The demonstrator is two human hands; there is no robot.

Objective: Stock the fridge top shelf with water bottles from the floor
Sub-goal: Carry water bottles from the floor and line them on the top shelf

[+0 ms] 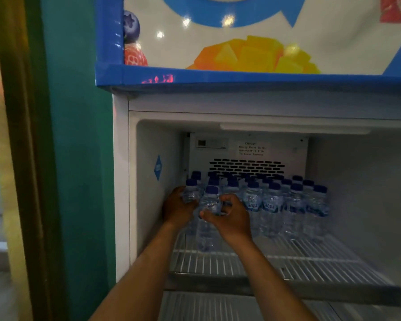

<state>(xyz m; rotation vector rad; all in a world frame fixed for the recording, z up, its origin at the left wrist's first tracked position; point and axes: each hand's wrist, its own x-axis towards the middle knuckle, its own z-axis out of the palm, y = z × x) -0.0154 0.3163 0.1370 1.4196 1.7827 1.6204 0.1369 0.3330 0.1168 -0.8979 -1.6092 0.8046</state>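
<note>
Two outstretched hands, left hand (177, 210) and right hand (229, 218), each curl fingers around a bottle (210, 200) on the top shelf (310, 253).

White wire shelf (310, 262): blue-capped water bottles (273, 205) clustered upright at back, front bare.

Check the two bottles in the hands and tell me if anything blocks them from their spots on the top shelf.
Nothing visible does. The left hand and right hand each hold a bottle at the shelf's left front; the wire shelf is bare beside and in front of them.
</note>
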